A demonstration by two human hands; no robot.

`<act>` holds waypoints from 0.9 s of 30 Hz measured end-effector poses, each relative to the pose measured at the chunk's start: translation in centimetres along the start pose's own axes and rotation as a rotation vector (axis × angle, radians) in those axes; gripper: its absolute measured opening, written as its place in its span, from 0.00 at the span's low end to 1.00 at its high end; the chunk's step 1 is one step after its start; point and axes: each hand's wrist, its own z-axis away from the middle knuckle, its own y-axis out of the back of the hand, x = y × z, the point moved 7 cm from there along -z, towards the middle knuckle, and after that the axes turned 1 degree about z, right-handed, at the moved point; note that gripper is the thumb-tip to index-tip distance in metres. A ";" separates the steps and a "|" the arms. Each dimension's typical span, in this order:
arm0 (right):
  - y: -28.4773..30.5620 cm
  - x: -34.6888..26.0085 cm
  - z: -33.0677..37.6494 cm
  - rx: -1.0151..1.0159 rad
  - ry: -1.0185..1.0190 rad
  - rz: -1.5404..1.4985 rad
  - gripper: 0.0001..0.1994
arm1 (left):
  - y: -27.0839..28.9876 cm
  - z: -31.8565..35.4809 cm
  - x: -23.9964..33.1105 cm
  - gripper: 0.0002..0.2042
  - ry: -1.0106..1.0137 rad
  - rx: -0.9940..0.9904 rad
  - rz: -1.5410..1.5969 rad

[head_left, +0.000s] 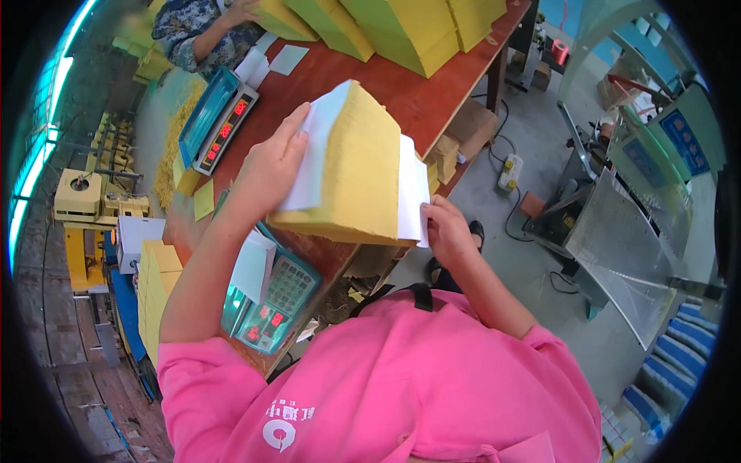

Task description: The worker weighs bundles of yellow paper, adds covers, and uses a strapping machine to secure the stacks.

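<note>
A thick block of stacked yellow paper [363,166] is held up in front of me, tilted above the red table. White sheets cover its two opposite ends. My left hand [270,170] presses against the white sheet [316,154] on the left end, gripping the block from that side. On the other side my right hand [448,226] pinches the lower edge of a white sheet [413,193] that stands out from the block's right end. Below my left forearm lies a teal digital scale [285,289] with lit red digits and folded white paper [252,266] on it.
More yellow stacks [401,35] stand along the far side of the red table [432,100]. A second teal scale [224,127] is at the far left, near another person's camouflage sleeve [181,38]. A metal machine [625,239] and a power strip [509,172] are to the right.
</note>
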 end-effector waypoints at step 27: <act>41.5 -30.7 45.1 0.696 0.492 0.320 0.08 | -54.5 6.7 37.3 0.23 -0.265 -0.668 1.566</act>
